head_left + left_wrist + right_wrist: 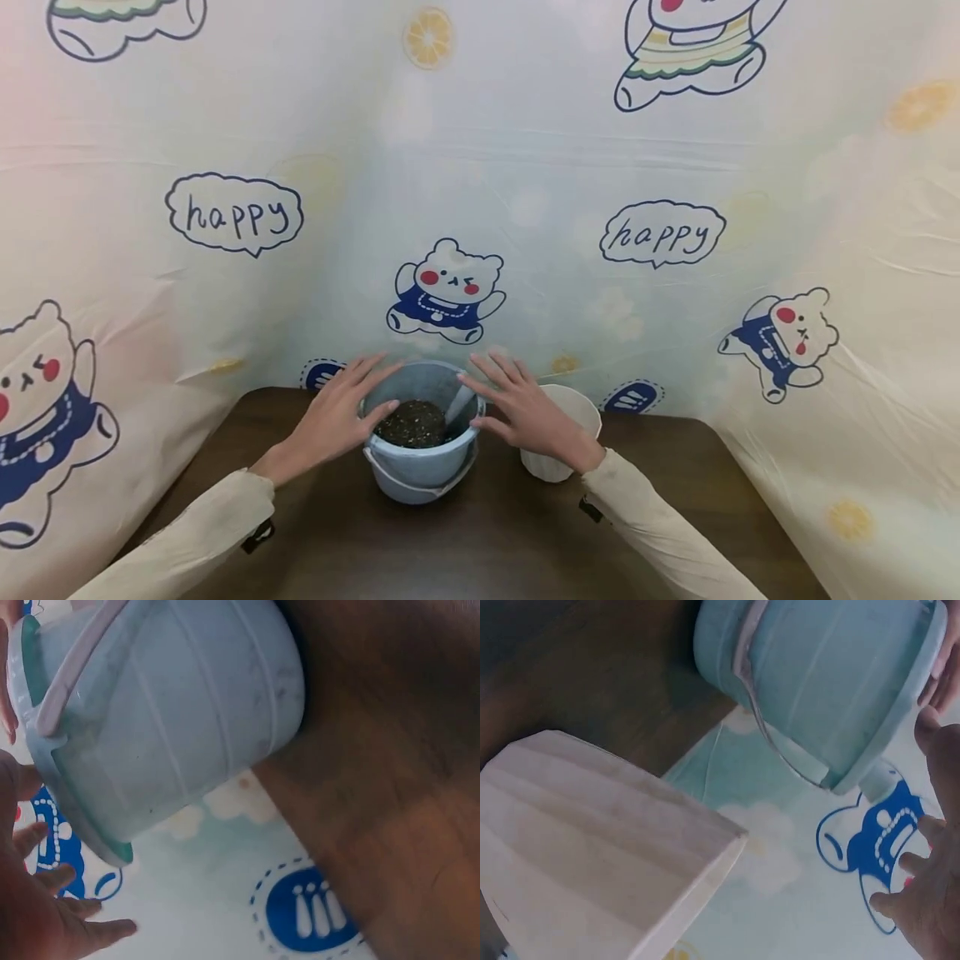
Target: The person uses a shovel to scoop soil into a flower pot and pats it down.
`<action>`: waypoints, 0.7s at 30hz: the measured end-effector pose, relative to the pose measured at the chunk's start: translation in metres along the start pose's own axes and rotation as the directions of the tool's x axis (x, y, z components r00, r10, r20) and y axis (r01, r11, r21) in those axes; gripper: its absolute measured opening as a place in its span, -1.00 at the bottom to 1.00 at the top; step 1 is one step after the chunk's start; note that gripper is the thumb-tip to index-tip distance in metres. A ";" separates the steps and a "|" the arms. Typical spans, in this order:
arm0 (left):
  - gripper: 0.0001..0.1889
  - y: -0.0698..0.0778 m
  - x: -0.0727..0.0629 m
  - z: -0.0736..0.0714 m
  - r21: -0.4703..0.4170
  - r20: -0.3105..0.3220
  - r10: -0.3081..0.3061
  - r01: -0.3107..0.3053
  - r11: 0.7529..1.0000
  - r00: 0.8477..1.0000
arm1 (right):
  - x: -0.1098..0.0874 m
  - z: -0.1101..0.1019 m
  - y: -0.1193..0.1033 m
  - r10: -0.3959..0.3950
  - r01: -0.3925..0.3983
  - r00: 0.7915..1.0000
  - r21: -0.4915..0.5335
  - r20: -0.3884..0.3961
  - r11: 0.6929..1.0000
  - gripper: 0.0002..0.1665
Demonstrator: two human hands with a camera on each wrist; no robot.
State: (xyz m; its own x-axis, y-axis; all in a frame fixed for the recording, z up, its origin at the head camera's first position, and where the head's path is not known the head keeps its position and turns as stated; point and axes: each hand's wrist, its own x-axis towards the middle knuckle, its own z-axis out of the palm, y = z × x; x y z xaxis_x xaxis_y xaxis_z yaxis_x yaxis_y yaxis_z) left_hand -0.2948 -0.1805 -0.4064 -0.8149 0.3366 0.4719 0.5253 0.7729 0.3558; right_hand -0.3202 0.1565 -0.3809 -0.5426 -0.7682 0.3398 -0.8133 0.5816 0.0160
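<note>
A light blue bucket (422, 467) stands upright on the table, with dark soil (411, 423) inside. A pale blue tool handle (459, 400) leans out of the soil against the rim; its lower end is buried, so its kind is hidden. My left hand (347, 410) is at the bucket's left rim, fingers spread and thumb toward the opening. On the other side, my right hand (528, 410) is spread the same way by the right rim. In the wrist views, the left fingers (56, 879) and right fingers (911, 862) are extended and grip nothing.
A white fluted pot (551, 468) stands right of the bucket, partly behind my right wrist. The bucket's handle (79, 667) hangs down its side. Behind the brown table (450, 558) a printed cloth (480, 183) rises close to the far edge.
</note>
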 end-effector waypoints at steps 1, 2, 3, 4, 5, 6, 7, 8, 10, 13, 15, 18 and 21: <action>-0.33 0.001 -0.002 0.000 -0.026 0.006 -0.034 0.034 0.999 0.999 | 0.002 0.001 -0.002 -0.023 0.023 1.000 -0.016 -0.006 1.000 -0.20; -0.32 0.001 -0.003 0.000 -0.052 0.016 -0.070 0.071 0.996 0.997 | 0.004 0.002 -0.003 -0.040 0.039 0.999 -0.030 -0.013 0.999 -0.22; -0.29 0.002 -0.004 -0.001 -0.080 0.032 -0.110 0.112 0.990 0.993 | 0.005 0.003 -0.003 -0.056 0.055 0.998 -0.040 -0.024 0.998 -0.24; -0.26 0.003 -0.004 0.000 -0.110 0.053 -0.152 0.157 0.981 0.987 | 0.007 0.004 -0.004 -0.066 0.064 0.997 -0.039 -0.033 0.997 -0.26; -0.22 0.003 -0.004 0.000 -0.142 0.079 -0.191 0.201 0.969 0.978 | 0.008 0.005 -0.004 -0.070 0.068 0.997 -0.045 -0.037 0.997 -0.28; -0.18 0.004 -0.003 0.001 -0.167 0.107 -0.226 0.241 0.956 0.968 | 0.009 0.006 -0.005 -0.072 0.070 0.997 -0.044 -0.039 0.997 -0.28; -0.14 0.004 -0.003 0.001 -0.189 0.138 -0.258 0.281 0.941 0.956 | 0.011 0.007 -0.005 -0.074 0.072 0.997 -0.037 -0.038 0.997 -0.29; -0.10 0.004 -0.002 0.001 -0.211 0.173 -0.291 0.324 0.922 0.941 | 0.012 0.008 -0.004 -0.072 0.071 0.997 -0.039 -0.030 0.997 -0.30; -0.05 0.005 0.001 0.000 -0.291 0.242 -0.348 0.410 0.864 0.906 | 0.014 0.010 -0.004 -0.067 0.067 0.998 -0.022 -0.015 0.998 -0.31; -0.06 0.007 0.010 -0.003 -0.432 0.350 -0.411 0.534 0.727 0.842 | 0.019 0.012 -0.001 -0.046 0.046 0.999 -0.026 0.027 0.999 -0.34; -0.11 0.007 0.016 -0.006 -0.501 0.408 -0.432 0.593 0.631 0.804 | 0.023 0.012 -0.001 -0.023 0.025 0.998 -0.027 0.067 0.999 -0.38; -0.22 0.003 0.022 -0.011 -0.558 0.481 -0.427 0.643 0.524 0.766 | 0.030 0.011 -0.003 0.021 -0.017 0.994 -0.039 0.109 0.999 -0.44; -0.30 -0.001 0.022 -0.012 -0.600 0.536 -0.378 0.655 0.458 0.755 | 0.033 0.011 -0.006 0.045 -0.036 0.992 -0.084 0.116 0.996 -0.55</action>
State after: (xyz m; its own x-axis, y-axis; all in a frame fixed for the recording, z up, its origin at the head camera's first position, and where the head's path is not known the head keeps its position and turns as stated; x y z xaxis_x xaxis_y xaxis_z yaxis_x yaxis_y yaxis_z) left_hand -0.3102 -0.1805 -0.3870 -0.9450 0.2503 -0.2104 -0.1463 0.2518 0.9567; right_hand -0.3354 0.1244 -0.3799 -0.5995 -0.7669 0.2291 -0.7730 0.6290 0.0829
